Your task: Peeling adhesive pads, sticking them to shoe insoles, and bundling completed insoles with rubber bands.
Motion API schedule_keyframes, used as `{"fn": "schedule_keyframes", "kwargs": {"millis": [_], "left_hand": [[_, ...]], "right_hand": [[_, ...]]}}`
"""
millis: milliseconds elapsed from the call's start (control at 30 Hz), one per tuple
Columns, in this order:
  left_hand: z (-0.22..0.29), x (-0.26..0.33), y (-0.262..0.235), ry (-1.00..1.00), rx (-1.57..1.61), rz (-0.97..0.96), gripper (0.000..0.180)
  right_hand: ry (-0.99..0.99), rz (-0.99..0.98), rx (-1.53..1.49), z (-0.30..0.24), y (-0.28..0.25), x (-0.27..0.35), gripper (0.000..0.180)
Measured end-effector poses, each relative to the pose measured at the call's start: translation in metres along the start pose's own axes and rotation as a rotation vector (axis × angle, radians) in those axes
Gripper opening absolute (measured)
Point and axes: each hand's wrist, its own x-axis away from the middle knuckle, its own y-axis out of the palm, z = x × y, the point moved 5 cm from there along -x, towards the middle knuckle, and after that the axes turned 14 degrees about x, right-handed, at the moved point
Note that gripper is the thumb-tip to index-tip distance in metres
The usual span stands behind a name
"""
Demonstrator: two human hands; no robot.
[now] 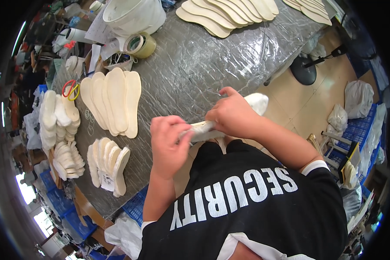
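Observation:
Just over the table's near edge, my left hand (171,141) and my right hand (230,113) grip a white fleecy insole (200,130) between them. My left fingers curl over its left end, and my right fingers pinch it farther right. A white fluffy end (257,103) sticks out past my right hand; I cannot tell whether it belongs to the same piece. Left of my hands, a fan of cream insoles (112,102) lies on the table (173,78). Nearer to me sits a bundle of fleece-edged insoles (108,158) with a white paper slip (107,181).
More insoles (227,16) lie fanned at the far side. Fleecy insoles (56,115) pile up at the left edge, by red-and-yellow scissors (71,90) and loose rubber bands (90,121). A white bucket (134,17) and tape rolls (141,45) stand behind. Blue crates (355,134) are right.

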Motion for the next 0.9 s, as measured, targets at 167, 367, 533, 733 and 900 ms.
{"fn": "schedule_keyframes", "kwargs": {"millis": [167, 367, 533, 733, 900], "left_hand": [[0.023, 0.001, 0.024, 0.287, -0.339, -0.258, 0.016], [0.023, 0.009, 0.035, 0.368, -0.366, -0.32, 0.016], [0.013, 0.017, 0.041, 0.45, -0.373, -0.374, 0.021], [-0.001, 0.017, 0.037, 0.246, -0.116, -0.257, 0.026], [-0.006, 0.022, 0.04, 0.052, -0.051, -0.133, 0.028]], "right_hand": [[0.0, -0.035, -0.122, -0.008, -0.004, 0.005, 0.012], [0.091, -0.106, -0.157, -0.007, -0.003, 0.013, 0.015], [0.182, -0.139, -0.227, -0.003, 0.001, 0.019, 0.015], [0.177, -0.25, -0.247, -0.005, 0.004, 0.023, 0.015], [0.052, -0.255, -0.239, -0.005, 0.0, 0.024, 0.013]]}}
